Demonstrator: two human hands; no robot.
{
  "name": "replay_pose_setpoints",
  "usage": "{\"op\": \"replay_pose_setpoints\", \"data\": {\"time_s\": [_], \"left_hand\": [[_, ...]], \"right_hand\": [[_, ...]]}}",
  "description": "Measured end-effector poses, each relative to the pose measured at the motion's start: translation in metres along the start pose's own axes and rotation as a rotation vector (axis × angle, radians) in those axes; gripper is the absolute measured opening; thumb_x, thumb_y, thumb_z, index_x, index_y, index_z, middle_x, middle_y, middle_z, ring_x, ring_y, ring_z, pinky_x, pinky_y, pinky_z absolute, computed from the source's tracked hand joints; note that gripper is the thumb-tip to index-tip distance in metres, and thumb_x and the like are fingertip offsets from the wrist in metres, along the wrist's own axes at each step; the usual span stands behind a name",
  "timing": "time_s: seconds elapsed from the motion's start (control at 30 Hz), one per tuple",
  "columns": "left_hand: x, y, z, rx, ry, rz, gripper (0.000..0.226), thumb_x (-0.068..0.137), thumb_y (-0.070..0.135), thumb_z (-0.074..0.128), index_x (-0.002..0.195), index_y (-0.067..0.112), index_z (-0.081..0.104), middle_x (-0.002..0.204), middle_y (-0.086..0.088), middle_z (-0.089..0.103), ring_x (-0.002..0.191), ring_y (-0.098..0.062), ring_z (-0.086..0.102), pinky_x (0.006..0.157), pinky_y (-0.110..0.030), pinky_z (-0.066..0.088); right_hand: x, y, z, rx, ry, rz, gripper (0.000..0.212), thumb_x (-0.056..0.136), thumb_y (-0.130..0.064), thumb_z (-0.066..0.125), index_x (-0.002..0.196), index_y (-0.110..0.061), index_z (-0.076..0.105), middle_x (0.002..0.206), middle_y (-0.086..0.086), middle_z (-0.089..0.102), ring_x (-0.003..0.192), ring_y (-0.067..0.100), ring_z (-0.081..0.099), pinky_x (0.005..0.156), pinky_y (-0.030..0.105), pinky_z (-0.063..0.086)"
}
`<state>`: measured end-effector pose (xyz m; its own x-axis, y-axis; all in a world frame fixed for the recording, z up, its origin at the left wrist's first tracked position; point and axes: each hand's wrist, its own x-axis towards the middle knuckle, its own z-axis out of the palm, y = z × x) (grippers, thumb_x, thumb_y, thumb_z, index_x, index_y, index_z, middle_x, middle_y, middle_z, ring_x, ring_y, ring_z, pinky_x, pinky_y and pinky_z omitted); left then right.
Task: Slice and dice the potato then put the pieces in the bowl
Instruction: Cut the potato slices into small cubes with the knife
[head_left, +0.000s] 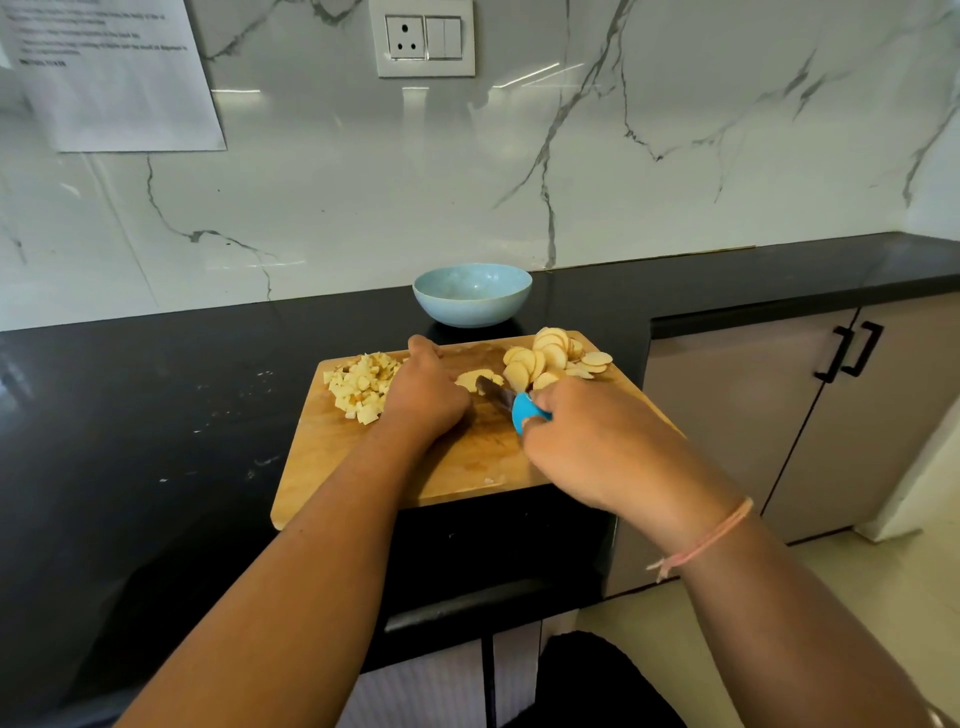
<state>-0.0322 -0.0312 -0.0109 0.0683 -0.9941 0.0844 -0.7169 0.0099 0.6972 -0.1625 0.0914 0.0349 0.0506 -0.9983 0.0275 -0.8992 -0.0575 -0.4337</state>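
Black counter (156, 389) under a marble wall carries a board (467, 467), a bowl (472, 296) just behind it. Dice (363, 387) are heaped at the board's left, slices (545, 353) fanned at its right. A knife (506, 400) is gripped by its blue handle in the right hand (597, 447), blade over a stack (478, 378). The left hand (426, 392) is laid knuckles-up beside it; its grip cannot be told. Wet, stiff slices are judged slippery, best pinned flat from above.

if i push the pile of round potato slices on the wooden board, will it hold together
Probably not: the thin pale round potato slices lie loosely overlapped, so they would likely slide apart. Thin and flat, they seem unlikely to roll.
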Motion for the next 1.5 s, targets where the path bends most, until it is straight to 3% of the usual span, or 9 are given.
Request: {"op": "replay_pose_setpoints", "data": {"time_s": [0.07,0.43,0.57,0.77,0.93,1.07,1.3,1.43,1.5], "left_hand": [[0.0,0.001,-0.002,-0.029,-0.006,-0.029,0.051,0.087,0.002,0.059,0.13,0.012,0.034,0.106,-0.007,0.058,0.08,-0.013,0.054,0.054,-0.019,0.045],[-0.006,0.002,-0.002,-0.068,0.037,-0.008,0.054,0.085,-0.006,0.053,0.13,0.01,0.027,0.109,-0.011,0.06,0.09,-0.016,0.056,0.053,-0.019,0.037],[-0.007,0.004,-0.003,-0.057,0.039,0.021,0.052,0.086,-0.005,0.052,0.129,0.01,0.027,0.103,-0.01,0.06,0.077,-0.012,0.055,0.052,-0.017,0.039],[-0.006,0.001,-0.005,-0.079,0.021,0.016,0.051,0.087,-0.005,0.052,0.129,0.011,0.028,0.099,-0.005,0.059,0.093,-0.017,0.058,0.065,-0.022,0.044],[-0.007,0.003,-0.006,-0.103,0.022,-0.022,0.058,0.084,-0.009,0.054,0.13,0.014,0.025,0.092,-0.006,0.056,0.075,-0.013,0.054,0.053,-0.019,0.041],[-0.009,0.002,-0.004,-0.08,0.068,0.018,0.051,0.09,-0.003,0.051,0.13,0.011,0.024,0.081,-0.003,0.052,0.065,-0.011,0.05,0.048,-0.017,0.034],[-0.012,0.002,-0.002,-0.064,0.105,0.065,0.052,0.087,-0.005,0.05,0.13,0.01,0.025,0.079,0.001,0.049,0.066,-0.008,0.048,0.05,-0.016,0.036],[-0.011,0.003,-0.001,-0.06,0.106,0.058,0.054,0.087,-0.006,0.052,0.131,0.01,0.025,0.079,0.003,0.047,0.066,-0.008,0.047,0.052,-0.015,0.038],[-0.01,0.002,0.0,-0.053,0.118,0.059,0.055,0.086,-0.007,0.053,0.131,0.011,0.027,0.079,0.003,0.048,0.067,-0.008,0.048,0.053,-0.014,0.04]], "right_hand": [[0.009,-0.004,0.001,0.017,0.057,-0.002,0.036,0.096,-0.027,0.041,0.129,-0.019,0.052,0.089,-0.001,0.056,0.084,0.016,0.055,0.066,0.028,0.045],[0.024,-0.016,0.028,-0.045,-0.006,-0.017,0.038,0.097,-0.028,0.041,0.134,-0.018,0.047,0.077,-0.006,0.043,0.086,0.017,0.053,0.073,0.029,0.047],[0.005,-0.012,0.023,-0.065,-0.019,-0.049,0.04,0.098,-0.027,0.04,0.137,-0.018,0.042,0.076,-0.007,0.039,0.085,0.014,0.049,0.074,0.029,0.044],[-0.008,-0.002,0.001,0.002,-0.033,-0.012,0.04,0.097,-0.027,0.041,0.135,-0.02,0.046,0.1,-0.002,0.054,0.093,0.015,0.055,0.086,0.033,0.051],[0.013,-0.009,0.006,0.044,0.009,-0.011,0.038,0.097,-0.028,0.041,0.133,-0.018,0.048,0.103,0.0,0.058,0.09,0.016,0.056,0.082,0.032,0.052],[0.027,-0.016,0.018,0.017,-0.025,0.013,0.034,0.095,-0.028,0.042,0.125,-0.016,0.052,0.088,-0.002,0.052,0.094,0.019,0.057,0.08,0.032,0.051],[0.019,-0.015,0.019,-0.041,-0.037,-0.017,0.024,0.097,-0.027,0.041,0.117,-0.017,0.052,0.075,-0.006,0.044,0.079,0.013,0.05,0.069,0.028,0.041],[0.003,-0.006,0.009,-0.035,-0.061,-0.028,0.035,0.096,-0.024,0.041,0.129,-0.018,0.049,0.08,-0.006,0.046,0.089,0.016,0.054,0.079,0.031,0.048],[0.001,0.001,0.005,-0.023,-0.052,-0.027,0.037,0.094,-0.025,0.042,0.13,-0.019,0.05,0.085,-0.004,0.052,0.082,0.015,0.056,0.075,0.031,0.05]]}}
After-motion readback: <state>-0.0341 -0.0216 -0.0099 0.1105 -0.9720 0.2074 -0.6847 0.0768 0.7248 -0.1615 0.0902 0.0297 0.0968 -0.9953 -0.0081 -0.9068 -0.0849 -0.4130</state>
